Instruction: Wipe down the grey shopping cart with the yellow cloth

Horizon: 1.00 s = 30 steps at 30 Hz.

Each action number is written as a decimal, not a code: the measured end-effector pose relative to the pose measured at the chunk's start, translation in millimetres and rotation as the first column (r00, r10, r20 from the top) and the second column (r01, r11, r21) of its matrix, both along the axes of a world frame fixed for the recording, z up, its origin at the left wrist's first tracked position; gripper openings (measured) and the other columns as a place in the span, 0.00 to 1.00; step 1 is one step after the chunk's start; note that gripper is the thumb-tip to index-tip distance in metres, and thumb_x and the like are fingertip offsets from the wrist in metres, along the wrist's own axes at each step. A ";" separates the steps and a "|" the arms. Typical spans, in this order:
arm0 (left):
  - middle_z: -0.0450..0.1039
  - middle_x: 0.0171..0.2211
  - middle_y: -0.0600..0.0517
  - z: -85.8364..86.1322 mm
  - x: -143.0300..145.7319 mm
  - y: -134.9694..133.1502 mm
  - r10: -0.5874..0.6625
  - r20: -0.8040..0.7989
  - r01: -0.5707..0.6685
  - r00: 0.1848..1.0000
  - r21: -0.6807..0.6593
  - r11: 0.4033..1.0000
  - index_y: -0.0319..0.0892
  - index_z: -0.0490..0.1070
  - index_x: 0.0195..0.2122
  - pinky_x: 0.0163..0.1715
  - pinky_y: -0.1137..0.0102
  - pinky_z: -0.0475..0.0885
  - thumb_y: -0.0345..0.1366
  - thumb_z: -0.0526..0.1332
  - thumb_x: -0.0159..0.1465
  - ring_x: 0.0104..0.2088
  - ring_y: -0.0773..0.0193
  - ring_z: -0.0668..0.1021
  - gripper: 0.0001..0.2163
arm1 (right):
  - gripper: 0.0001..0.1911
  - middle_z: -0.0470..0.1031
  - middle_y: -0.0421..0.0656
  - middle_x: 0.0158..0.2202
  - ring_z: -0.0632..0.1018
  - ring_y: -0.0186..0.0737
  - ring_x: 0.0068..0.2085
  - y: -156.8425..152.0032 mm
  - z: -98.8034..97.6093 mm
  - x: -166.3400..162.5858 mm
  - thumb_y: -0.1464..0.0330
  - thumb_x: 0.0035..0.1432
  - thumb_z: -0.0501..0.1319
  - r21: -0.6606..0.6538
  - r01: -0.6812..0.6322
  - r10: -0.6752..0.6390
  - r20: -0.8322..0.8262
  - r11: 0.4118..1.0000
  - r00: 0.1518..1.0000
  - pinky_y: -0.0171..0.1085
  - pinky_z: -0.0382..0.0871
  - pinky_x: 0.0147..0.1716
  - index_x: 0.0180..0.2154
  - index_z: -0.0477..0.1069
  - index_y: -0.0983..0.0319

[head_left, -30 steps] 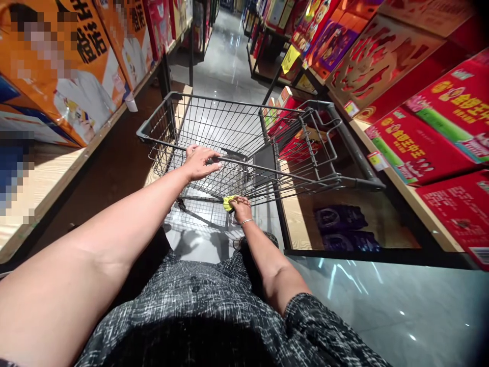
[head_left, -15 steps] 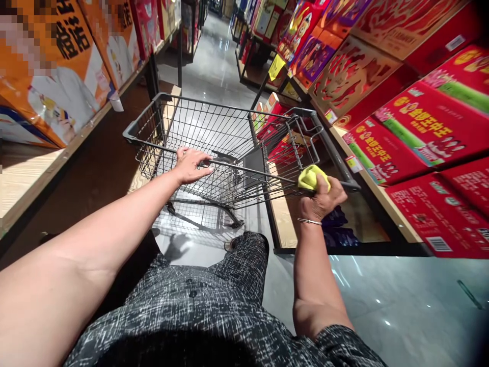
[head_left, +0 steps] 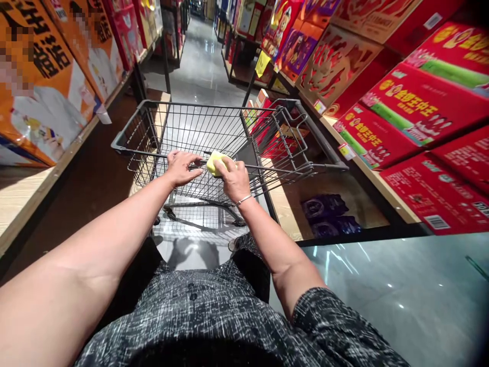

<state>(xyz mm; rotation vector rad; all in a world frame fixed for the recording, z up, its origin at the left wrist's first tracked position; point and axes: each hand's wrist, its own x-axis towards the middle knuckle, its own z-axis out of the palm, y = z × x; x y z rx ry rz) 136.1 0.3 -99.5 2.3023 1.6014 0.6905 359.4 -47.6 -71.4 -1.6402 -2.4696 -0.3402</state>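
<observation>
My right hand [head_left: 235, 178] is closed on a folded yellow cloth [head_left: 216, 162] and presses it to the near rail of a dark wire shopping cart [head_left: 206, 109]. My left hand [head_left: 181, 168] rests on the same rail, just left of the cloth. Its thumb and fingers are spread apart, the fingers lying over the rail. The cart stands crosswise before my body, and its basket holds nothing that I can make out. The cloth and my right fingers hide part of the rail.
Shelves with orange boxes [head_left: 46, 86] line the left side. Red gift boxes [head_left: 408, 102] are stacked on the right, above purple packs [head_left: 328, 214] on a low shelf. A shiny floor aisle [head_left: 202, 56] runs ahead between the shelves.
My right hand has slid the yellow cloth leftward along the rail, from the cart's right end to near my left hand. My left hand stays on the rail. The view has shifted slightly.
</observation>
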 end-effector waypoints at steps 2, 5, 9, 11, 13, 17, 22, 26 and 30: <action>0.77 0.49 0.51 -1.4 -0.4 1.1 -0.004 0.004 0.004 1.000 0.005 1.000 0.51 0.76 0.49 0.63 0.48 0.49 0.48 0.61 0.62 0.57 0.48 0.69 0.16 | 0.32 0.63 0.43 0.67 0.63 0.51 0.51 -1.2 -0.4 28.7 0.75 0.64 0.55 0.030 0.025 -0.024 -0.007 0.999 1.000 0.46 0.64 0.47 0.66 0.63 0.46; 0.77 0.49 0.51 -2.8 0.4 1.0 0.006 0.011 -0.006 1.000 0.009 1.000 0.50 0.76 0.48 0.63 0.48 0.49 0.48 0.61 0.63 0.57 0.49 0.69 0.15 | 0.31 0.68 0.48 0.63 0.65 0.51 0.50 -6.4 -1.0 98.4 0.76 0.62 0.55 0.133 0.179 -0.170 -0.070 0.975 0.983 0.48 0.65 0.49 0.64 0.68 0.51; 0.78 0.47 0.52 -3.0 2.8 -0.9 0.015 0.034 -0.016 0.999 0.017 1.000 0.50 0.76 0.47 0.63 0.48 0.48 0.47 0.62 0.62 0.56 0.48 0.69 0.14 | 0.32 0.65 0.53 0.61 0.66 0.53 0.53 -15.6 2.0 178.5 0.74 0.56 0.58 0.308 0.398 -0.347 -0.208 0.864 0.915 0.52 0.65 0.52 0.62 0.68 0.56; 0.78 0.46 0.52 -2.6 4.1 -1.9 0.027 0.043 -0.028 0.999 0.024 0.999 0.51 0.76 0.46 0.63 0.48 0.48 0.46 0.63 0.62 0.56 0.48 0.69 0.13 | 0.35 0.61 0.56 0.63 0.64 0.57 0.57 -16.1 -1.1 193.9 0.73 0.54 0.59 0.357 0.462 -0.389 -0.260 0.812 0.884 0.55 0.63 0.55 0.65 0.65 0.58; 0.78 0.45 0.53 -1.6 5.6 -2.8 0.044 0.045 -0.045 0.998 0.029 0.999 0.51 0.76 0.46 0.63 0.49 0.48 0.47 0.63 0.62 0.56 0.49 0.69 0.13 | 0.36 0.57 0.59 0.63 0.62 0.60 0.60 -12.5 -13.2 191.6 0.73 0.54 0.58 0.354 0.499 -0.410 -0.298 0.791 0.862 0.58 0.62 0.57 0.66 0.63 0.60; 0.77 0.45 0.53 1.3 8.6 -4.0 0.070 0.031 -0.070 0.997 0.004 0.998 0.50 0.75 0.45 0.64 0.49 0.48 0.47 0.63 0.61 0.56 0.49 0.69 0.13 | 0.34 0.58 0.59 0.60 0.63 0.58 0.61 -5.0 -68.7 153.4 0.76 0.54 0.56 0.275 0.573 -0.434 -0.430 0.772 0.792 0.57 0.60 0.59 0.64 0.64 0.62; 0.77 0.47 0.53 4.4 8.9 -4.1 0.074 0.020 -0.074 0.997 -0.022 0.997 0.51 0.74 0.46 0.64 0.49 0.48 0.46 0.62 0.61 0.57 0.49 0.69 0.13 | 0.33 0.62 0.58 0.57 0.65 0.55 0.58 -24.6 -155.2 85.7 0.80 0.50 0.54 -0.132 0.499 -0.502 -0.438 0.856 0.746 0.53 0.63 0.57 0.59 0.66 0.64; 0.77 0.47 0.52 6.0 6.5 -4.4 0.055 0.002 -0.055 0.998 -0.046 0.997 0.51 0.74 0.47 0.63 0.48 0.49 0.46 0.62 0.61 0.57 0.48 0.68 0.14 | 0.28 0.71 0.49 0.52 0.68 0.47 0.53 -40.1 -180.0 54.0 0.81 0.48 0.56 -0.296 0.220 -0.326 -0.380 0.930 0.866 0.43 0.65 0.54 0.51 0.72 0.58; 0.77 0.48 0.52 3.9 5.6 -4.8 0.056 0.007 -0.056 0.998 -0.026 0.998 0.50 0.75 0.46 0.63 0.48 0.49 0.47 0.62 0.60 0.57 0.47 0.69 0.15 | 0.30 0.70 0.47 0.57 0.67 0.47 0.54 -28.4 -143.3 85.1 0.80 0.50 0.56 -0.209 0.202 -0.267 -0.361 0.957 0.893 0.43 0.64 0.55 0.53 0.73 0.56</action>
